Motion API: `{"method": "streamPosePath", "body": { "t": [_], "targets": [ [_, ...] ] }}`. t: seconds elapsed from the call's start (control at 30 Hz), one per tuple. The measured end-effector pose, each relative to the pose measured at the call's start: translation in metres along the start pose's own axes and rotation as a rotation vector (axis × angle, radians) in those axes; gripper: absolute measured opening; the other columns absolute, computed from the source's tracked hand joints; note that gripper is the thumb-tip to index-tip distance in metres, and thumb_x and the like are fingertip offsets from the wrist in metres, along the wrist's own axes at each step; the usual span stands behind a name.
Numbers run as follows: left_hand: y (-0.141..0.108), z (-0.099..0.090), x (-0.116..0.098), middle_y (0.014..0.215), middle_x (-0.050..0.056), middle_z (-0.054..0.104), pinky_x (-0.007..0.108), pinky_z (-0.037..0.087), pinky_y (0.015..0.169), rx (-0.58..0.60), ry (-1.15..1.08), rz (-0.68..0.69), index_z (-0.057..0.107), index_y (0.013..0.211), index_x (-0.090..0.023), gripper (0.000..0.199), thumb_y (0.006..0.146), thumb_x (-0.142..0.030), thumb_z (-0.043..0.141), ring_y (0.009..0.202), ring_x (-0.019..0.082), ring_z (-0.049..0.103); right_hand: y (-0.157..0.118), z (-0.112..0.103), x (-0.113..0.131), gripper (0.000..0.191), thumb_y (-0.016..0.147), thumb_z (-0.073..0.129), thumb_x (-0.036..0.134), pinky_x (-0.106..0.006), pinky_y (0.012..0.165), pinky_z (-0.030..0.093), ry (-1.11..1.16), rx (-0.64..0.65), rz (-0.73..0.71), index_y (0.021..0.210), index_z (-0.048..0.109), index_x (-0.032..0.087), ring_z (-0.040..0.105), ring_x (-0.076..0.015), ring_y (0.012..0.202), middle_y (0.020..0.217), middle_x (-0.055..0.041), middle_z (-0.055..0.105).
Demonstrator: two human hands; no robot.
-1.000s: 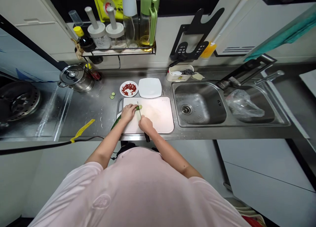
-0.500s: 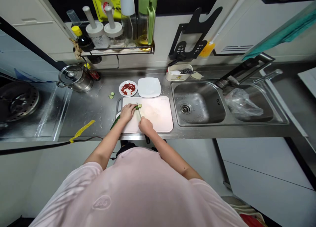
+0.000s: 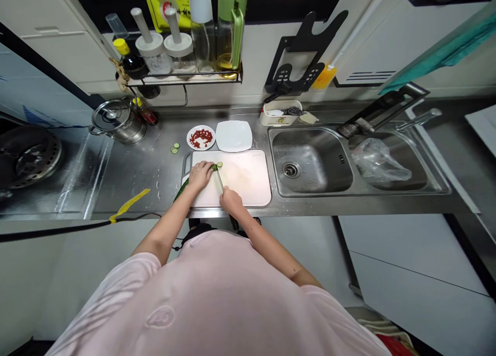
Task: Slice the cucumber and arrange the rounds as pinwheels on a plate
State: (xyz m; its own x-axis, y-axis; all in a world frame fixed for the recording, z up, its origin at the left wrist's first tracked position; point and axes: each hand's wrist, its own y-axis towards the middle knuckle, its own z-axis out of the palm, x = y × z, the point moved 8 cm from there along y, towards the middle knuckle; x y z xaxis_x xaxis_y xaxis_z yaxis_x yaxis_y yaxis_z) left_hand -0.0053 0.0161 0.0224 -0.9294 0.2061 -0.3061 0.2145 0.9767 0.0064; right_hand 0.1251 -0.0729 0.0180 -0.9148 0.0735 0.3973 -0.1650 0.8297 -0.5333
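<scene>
My left hand (image 3: 200,175) is closed over a green cucumber (image 3: 181,189) lying across the left part of a pale cutting board (image 3: 250,183). The cucumber's cut end shows just past my fingertips, and its middle is hidden under the hand. A knife (image 3: 220,179) is gripped in my right hand (image 3: 231,201), its blade pointing away from me beside that end. At the blade's tip lies a pale green cucumber slice (image 3: 219,164). Several more cucumber pieces (image 3: 174,149) rest on the steel counter, left of the board.
Behind the board stand a plate of chopped red pieces (image 3: 200,146) and a white square plate (image 3: 234,144). A steel pot (image 3: 126,128) is at back left. To the right is the sink (image 3: 313,183), with a plastic bag (image 3: 382,162) in its second basin.
The knife and my right hand have shifted slightly to the right, and the blade now leans a little differently. My left hand stays on the cucumber, nearly in place.
</scene>
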Motion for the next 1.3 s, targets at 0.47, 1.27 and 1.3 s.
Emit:
{"method": "streamPosePath", "body": {
  "t": [0.47,1.27,1.3],
  "targets": [
    [-0.001,-0.008,-0.007,0.118,0.009,0.061,0.041,0.036,0.093,-0.015,0.035,-0.068,0.053,0.126,-0.025,0.041,0.086,-0.037,0.050,0.108,0.029,0.054,-0.022,0.012,-0.021,0.017,0.091,0.037,0.017,-0.029,0.066,0.039,-0.018,0.031,-0.027,0.103,0.049,0.015,0.063,-0.0240,0.083,0.093,-0.0131,0.066],
    [0.037,0.015,-0.035,0.104,0.009,0.066,0.054,0.009,0.113,0.037,0.033,-0.067,0.061,0.116,-0.026,0.033,0.084,-0.027,0.052,0.106,0.027,0.055,-0.028,-0.029,-0.083,0.025,0.088,0.034,0.022,-0.023,0.061,0.031,0.224,-0.172,0.035,0.096,0.057,0.018,0.057,-0.0184,0.077,0.085,-0.0074,0.066],
    [0.037,0.015,-0.035,0.105,0.008,0.066,0.054,0.008,0.113,0.035,0.022,-0.068,0.061,0.116,-0.026,0.034,0.083,-0.026,0.053,0.106,0.027,0.055,-0.027,-0.029,-0.084,0.025,0.087,0.035,0.022,-0.023,0.061,0.031,0.227,-0.172,0.036,0.096,0.058,0.017,0.057,-0.0185,0.077,0.085,-0.0074,0.066]
  ]
}}
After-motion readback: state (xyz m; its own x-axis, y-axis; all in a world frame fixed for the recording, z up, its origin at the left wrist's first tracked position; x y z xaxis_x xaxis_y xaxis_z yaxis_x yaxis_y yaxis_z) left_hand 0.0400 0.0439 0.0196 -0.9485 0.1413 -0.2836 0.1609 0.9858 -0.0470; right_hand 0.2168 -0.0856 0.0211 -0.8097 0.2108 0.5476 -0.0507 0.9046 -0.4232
